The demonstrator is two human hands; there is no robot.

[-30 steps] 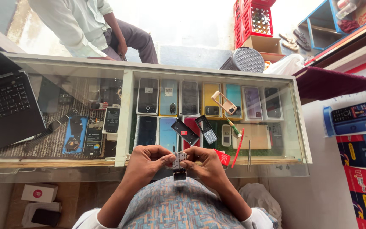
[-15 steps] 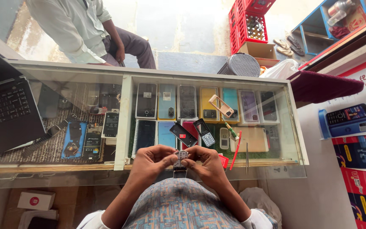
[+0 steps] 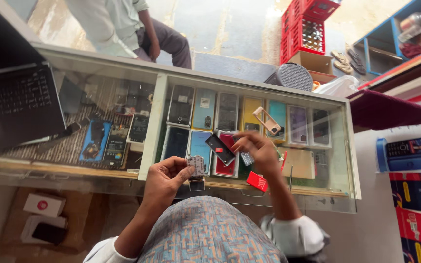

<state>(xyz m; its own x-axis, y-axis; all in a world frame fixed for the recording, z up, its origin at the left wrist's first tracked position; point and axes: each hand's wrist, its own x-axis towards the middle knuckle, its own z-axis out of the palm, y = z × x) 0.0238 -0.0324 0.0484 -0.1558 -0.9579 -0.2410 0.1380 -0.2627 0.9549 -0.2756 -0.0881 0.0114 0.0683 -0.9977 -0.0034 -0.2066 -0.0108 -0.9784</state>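
Note:
My left hand [image 3: 164,178] grips a small silver-grey handset [image 3: 196,167] with a dark piece [image 3: 197,185] hanging from its lower end, just above the near edge of the glass counter [image 3: 149,131]. My right hand [image 3: 258,148] is stretched out over the glass with its fingers bent down. Its fingertips are close to a small black phone [image 3: 219,148] and a grey keypad piece [image 3: 247,158] lying there. Whether it holds anything is unclear. A red card-like item [image 3: 257,181] lies beside my right wrist.
Rows of phones lie under the glass. An open laptop [image 3: 15,102] sits at the left and a beige phone frame [image 3: 267,120] lies on the glass. A person [image 3: 123,29] sits beyond the counter. Red crates [image 3: 308,24] and a round grey speaker [image 3: 293,75] stand behind.
My right hand has let go of the handset and reached forward over the glass. My left hand now holds the handset alone. The view has shifted closer.

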